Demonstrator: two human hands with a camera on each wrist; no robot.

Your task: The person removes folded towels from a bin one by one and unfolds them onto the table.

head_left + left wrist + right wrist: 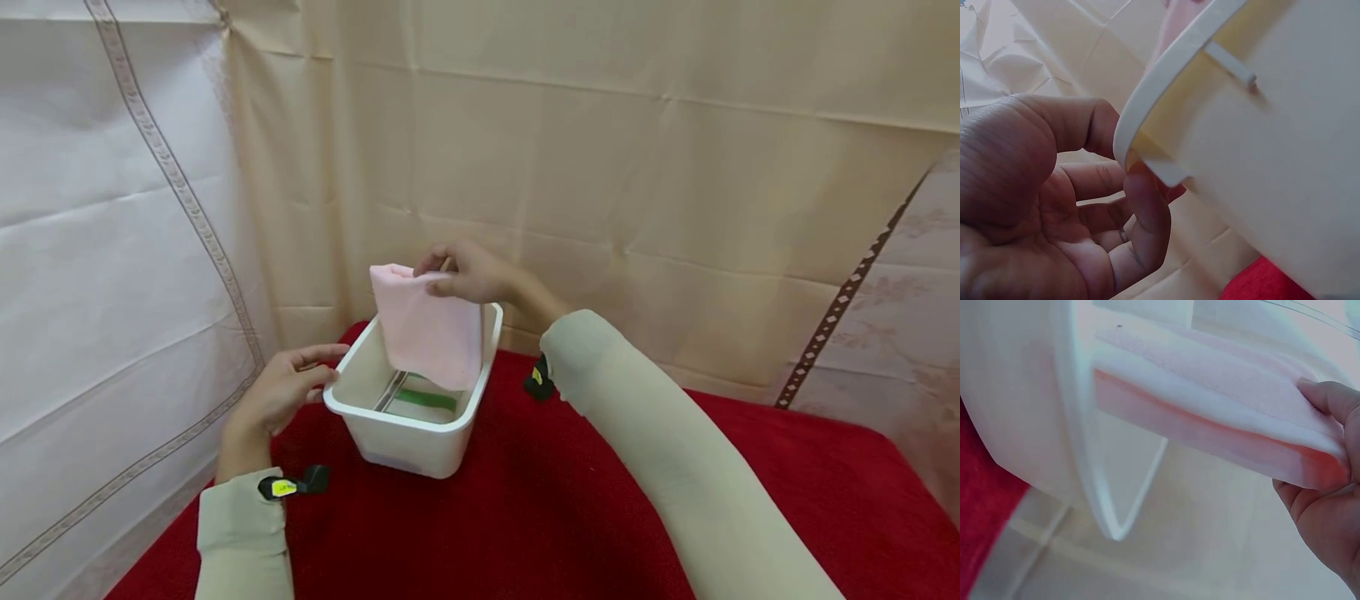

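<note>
A folded pink cloth (pixel 427 329) stands upright, its lower part inside a white plastic bin (pixel 405 450). My right hand (pixel 468 271) pinches the cloth's top edge between thumb and fingers; in the right wrist view, the layers of the folded cloth (pixel 1210 394) show from the side. At the bin's left side, my left hand (pixel 288 387) grips the rim. The left wrist view has the thumb on the rim (pixel 1147 94) and curled fingers (pixel 1147 219) under it. On the bin's floor, partly hidden by the cloth, lie a green band (pixel 426 398) and a thin grey strip (pixel 390 392).
The bin stands on a red cloth-covered table (pixel 555 500). Beige sheeting (pixel 600 183) hangs close behind it, and white sheeting (pixel 112 250) with a patterned border hangs at the left. Black wrist devices (pixel 538 379) sit at both sleeves.
</note>
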